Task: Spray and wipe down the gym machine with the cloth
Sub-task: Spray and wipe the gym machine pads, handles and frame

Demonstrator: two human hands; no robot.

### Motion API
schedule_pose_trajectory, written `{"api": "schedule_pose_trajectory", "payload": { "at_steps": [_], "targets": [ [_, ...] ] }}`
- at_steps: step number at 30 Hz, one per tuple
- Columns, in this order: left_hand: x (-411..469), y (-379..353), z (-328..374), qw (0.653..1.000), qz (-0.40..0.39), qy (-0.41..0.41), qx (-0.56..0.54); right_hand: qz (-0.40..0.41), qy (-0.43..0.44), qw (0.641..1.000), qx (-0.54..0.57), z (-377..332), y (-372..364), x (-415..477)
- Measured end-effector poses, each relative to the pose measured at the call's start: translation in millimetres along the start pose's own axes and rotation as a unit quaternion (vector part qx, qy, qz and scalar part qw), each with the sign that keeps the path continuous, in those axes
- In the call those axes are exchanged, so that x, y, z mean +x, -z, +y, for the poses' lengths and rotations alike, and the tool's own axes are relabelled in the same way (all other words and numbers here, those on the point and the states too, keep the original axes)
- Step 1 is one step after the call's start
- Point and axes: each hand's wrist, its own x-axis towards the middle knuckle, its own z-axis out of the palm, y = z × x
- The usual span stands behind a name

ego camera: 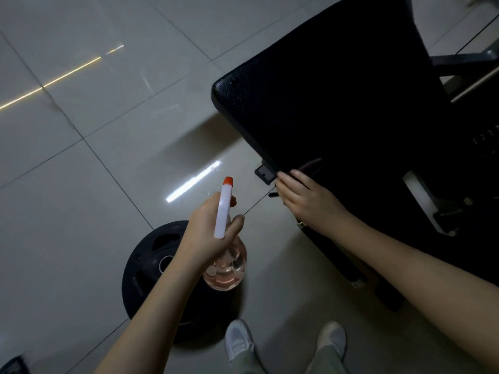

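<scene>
My left hand (pixel 208 230) is closed around a clear spray bottle (pixel 226 271) with a white head and orange nozzle, holding it over the floor to the left of the machine with the nozzle pointing away from me. The gym machine's black padded seat (pixel 337 90) fills the upper right. My right hand (pixel 305 201) rests on the pad's near edge, fingers pressed on a dark cloth (pixel 310 166) that shows only as a faint purplish fold against the black pad. Most of the cloth is hard to make out.
A black weight plate (pixel 151 265) lies flat on the glossy tiled floor (pixel 94 157) under my left forearm. My white shoes (pixel 239 341) stand just in front of it. Metal frame parts (pixel 421 195) and a bar (pixel 475 85) sit right of the pad.
</scene>
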Motion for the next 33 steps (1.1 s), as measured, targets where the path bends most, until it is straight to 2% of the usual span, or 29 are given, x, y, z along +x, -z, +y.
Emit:
{"api": "schedule_pose_trajectory", "payload": {
  "at_steps": [3,9,17,23,29,33],
  "targets": [
    [6,10,6,1.0,-0.014,-0.007,-0.01,0.022,-0.017,0.998,0.049,4,9,-1],
    [27,21,12,0.998,-0.041,0.001,-0.039,0.076,-0.089,0.982,0.151,21,15,55],
    [58,30,21,0.996,-0.012,0.072,-0.055,0.069,-0.062,0.985,0.144,22,4,44],
    [64,41,21,0.992,0.001,0.084,-0.089,0.08,-0.07,0.981,0.163,22,2,46],
    [63,49,8,0.996,0.029,0.062,-0.057,0.08,-0.021,0.994,0.067,32,7,94],
    [54,53,1,0.995,0.041,0.068,-0.059,0.099,-0.074,0.992,0.028,34,12,150]
  ]
}}
